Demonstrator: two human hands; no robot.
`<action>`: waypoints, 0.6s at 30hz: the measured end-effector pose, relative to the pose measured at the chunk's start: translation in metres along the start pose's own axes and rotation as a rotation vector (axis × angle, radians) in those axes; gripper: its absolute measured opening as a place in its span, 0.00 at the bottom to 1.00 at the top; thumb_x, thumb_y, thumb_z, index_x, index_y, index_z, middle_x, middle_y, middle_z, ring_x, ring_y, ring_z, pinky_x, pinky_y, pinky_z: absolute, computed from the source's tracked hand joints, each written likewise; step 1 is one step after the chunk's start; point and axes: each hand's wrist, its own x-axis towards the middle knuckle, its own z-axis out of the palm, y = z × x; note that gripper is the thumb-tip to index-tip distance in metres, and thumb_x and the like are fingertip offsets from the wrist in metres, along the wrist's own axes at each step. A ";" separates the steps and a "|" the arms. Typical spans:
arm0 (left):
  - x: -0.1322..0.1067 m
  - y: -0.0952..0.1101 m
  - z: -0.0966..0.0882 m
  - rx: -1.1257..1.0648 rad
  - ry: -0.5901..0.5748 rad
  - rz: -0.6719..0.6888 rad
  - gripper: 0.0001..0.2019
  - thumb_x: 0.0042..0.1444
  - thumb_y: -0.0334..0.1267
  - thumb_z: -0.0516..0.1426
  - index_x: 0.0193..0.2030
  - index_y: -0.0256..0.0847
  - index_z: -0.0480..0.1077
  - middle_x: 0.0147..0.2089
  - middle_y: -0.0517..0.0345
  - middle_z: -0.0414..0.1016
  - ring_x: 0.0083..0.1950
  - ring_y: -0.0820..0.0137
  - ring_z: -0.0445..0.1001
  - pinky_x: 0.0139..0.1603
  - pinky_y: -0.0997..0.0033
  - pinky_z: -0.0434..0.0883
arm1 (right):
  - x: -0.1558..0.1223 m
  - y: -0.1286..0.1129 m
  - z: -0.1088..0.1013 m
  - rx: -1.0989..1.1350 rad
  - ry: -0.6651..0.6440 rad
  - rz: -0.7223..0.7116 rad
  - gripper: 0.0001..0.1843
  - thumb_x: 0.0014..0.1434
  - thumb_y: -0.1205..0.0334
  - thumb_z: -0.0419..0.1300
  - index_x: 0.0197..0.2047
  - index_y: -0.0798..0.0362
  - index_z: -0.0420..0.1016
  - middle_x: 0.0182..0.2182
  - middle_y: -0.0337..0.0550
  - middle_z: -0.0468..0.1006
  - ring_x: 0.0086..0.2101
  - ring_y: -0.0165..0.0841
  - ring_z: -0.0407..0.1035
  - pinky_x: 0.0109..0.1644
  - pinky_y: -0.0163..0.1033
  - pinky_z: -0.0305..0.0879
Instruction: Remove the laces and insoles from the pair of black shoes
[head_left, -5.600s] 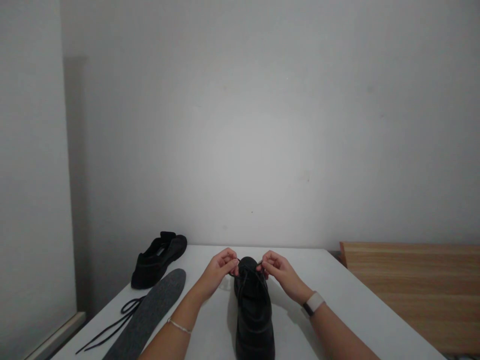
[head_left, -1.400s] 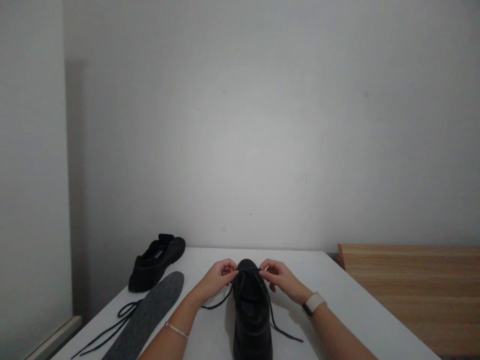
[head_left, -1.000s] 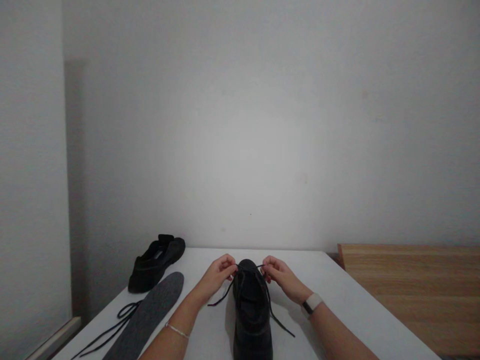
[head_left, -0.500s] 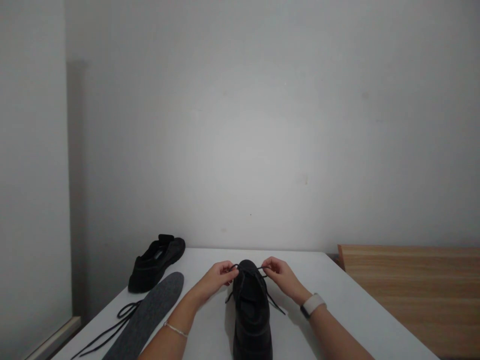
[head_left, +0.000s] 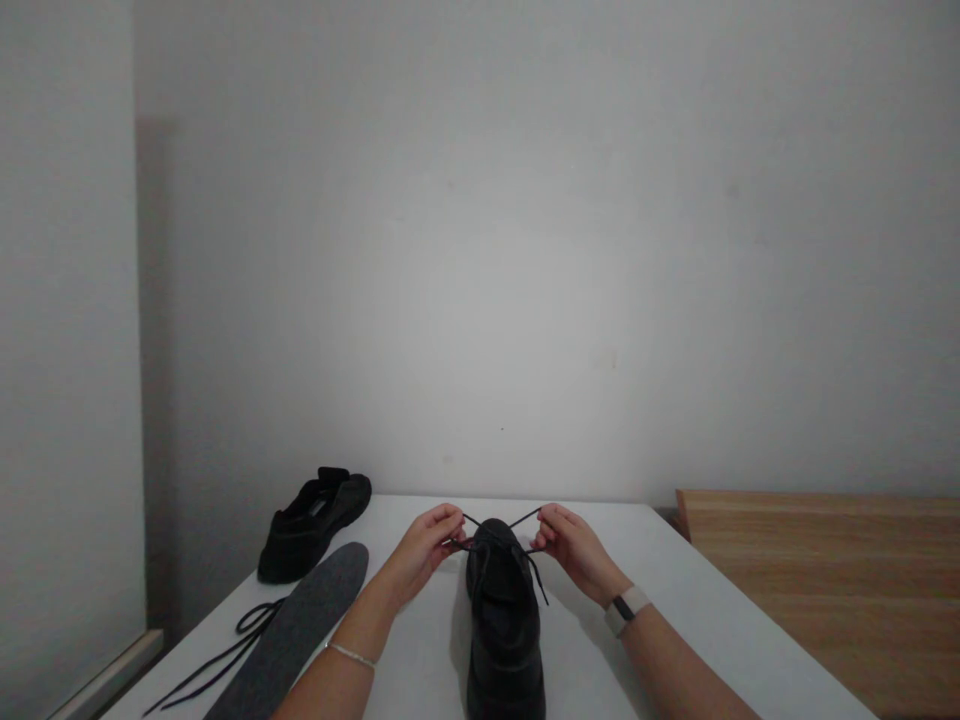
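Observation:
A black shoe (head_left: 504, 640) stands upright on the white table with its heel toward me and its toe pointing at the wall. My left hand (head_left: 431, 540) is closed on a dark shoelace (head_left: 472, 520) on the left side of the toe. On the right side, my right hand (head_left: 564, 540) pinches the lace too, drawn taut between its fingers and the shoe. A loose lace end hangs down by the shoe's right side. The lower eyelets are partly hidden by the shoe's collar and tongue.
At the table's (head_left: 645, 590) far left sits a second black shoe (head_left: 307, 525), its tongue raised. In front of it lie a grey insole (head_left: 300, 630) and a loose black shoelace (head_left: 225, 660). A wooden panel (head_left: 810, 590) stands right of the table; a wall rises behind.
Both hands have risen slightly and spread outward, pulling the lace on each side tighter. The loose end on the right now hangs closer to the shoe. The shoe stays in place.

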 end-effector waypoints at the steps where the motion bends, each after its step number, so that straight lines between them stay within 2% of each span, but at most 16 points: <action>1: 0.001 0.000 0.000 -0.009 0.013 0.005 0.10 0.49 0.42 0.62 0.31 0.36 0.70 0.27 0.61 0.67 0.31 0.75 0.67 0.39 0.72 0.66 | 0.001 0.000 -0.002 -0.009 0.017 0.009 0.14 0.51 0.51 0.62 0.28 0.53 0.68 0.17 0.29 0.57 0.20 0.24 0.56 0.29 0.34 0.59; 3: 0.002 0.000 -0.001 0.022 0.037 0.002 0.11 0.47 0.42 0.64 0.33 0.37 0.71 0.26 0.63 0.65 0.27 0.77 0.64 0.34 0.74 0.65 | 0.003 0.000 -0.006 -0.094 0.060 0.018 0.15 0.50 0.50 0.63 0.30 0.53 0.68 0.16 0.26 0.49 0.17 0.22 0.45 0.21 0.32 0.48; 4: 0.003 0.000 -0.002 0.069 0.054 -0.003 0.12 0.46 0.43 0.64 0.33 0.37 0.71 0.25 0.64 0.64 0.25 0.78 0.62 0.29 0.76 0.63 | 0.005 0.000 -0.008 -0.175 0.079 0.008 0.15 0.50 0.49 0.63 0.30 0.52 0.68 0.16 0.25 0.48 0.17 0.22 0.42 0.20 0.32 0.44; 5: 0.005 -0.001 -0.003 0.133 0.077 -0.005 0.13 0.46 0.44 0.64 0.34 0.37 0.72 0.24 0.65 0.62 0.23 0.79 0.59 0.25 0.78 0.59 | 0.006 0.001 -0.010 -0.278 0.090 -0.020 0.15 0.49 0.49 0.63 0.30 0.53 0.68 0.16 0.26 0.50 0.17 0.22 0.42 0.20 0.32 0.43; 7: 0.007 -0.001 -0.004 0.288 0.126 0.032 0.14 0.45 0.45 0.64 0.33 0.37 0.72 0.22 0.66 0.62 0.22 0.79 0.56 0.23 0.78 0.54 | 0.007 0.000 -0.013 -0.509 0.082 -0.116 0.15 0.48 0.50 0.63 0.28 0.53 0.68 0.18 0.30 0.58 0.19 0.24 0.49 0.23 0.33 0.46; 10: 0.009 -0.003 -0.007 0.514 0.142 0.170 0.13 0.46 0.45 0.62 0.30 0.36 0.72 0.26 0.61 0.68 0.27 0.75 0.62 0.28 0.76 0.58 | 0.004 -0.003 -0.014 -0.769 -0.017 -0.187 0.14 0.50 0.52 0.62 0.26 0.55 0.70 0.22 0.36 0.67 0.24 0.27 0.57 0.28 0.34 0.52; 12: 0.007 -0.004 -0.006 0.645 0.075 0.202 0.12 0.48 0.46 0.61 0.29 0.36 0.72 0.28 0.59 0.70 0.30 0.73 0.64 0.31 0.74 0.59 | 0.001 -0.006 -0.012 -0.800 -0.113 -0.124 0.14 0.52 0.52 0.61 0.27 0.56 0.72 0.22 0.36 0.68 0.24 0.27 0.57 0.28 0.34 0.51; 14: 0.005 -0.003 -0.004 0.702 -0.012 0.152 0.13 0.49 0.46 0.60 0.28 0.36 0.73 0.27 0.59 0.70 0.30 0.73 0.64 0.31 0.74 0.59 | -0.002 -0.009 -0.010 -0.749 -0.213 -0.050 0.14 0.51 0.52 0.62 0.30 0.56 0.73 0.23 0.37 0.69 0.25 0.27 0.59 0.29 0.34 0.52; 18: 0.001 0.000 0.001 0.570 -0.109 0.036 0.14 0.46 0.46 0.63 0.29 0.36 0.71 0.25 0.60 0.69 0.29 0.73 0.64 0.31 0.74 0.59 | -0.006 -0.013 -0.007 -0.653 -0.307 -0.007 0.14 0.46 0.53 0.66 0.31 0.55 0.73 0.24 0.36 0.69 0.28 0.29 0.60 0.32 0.35 0.54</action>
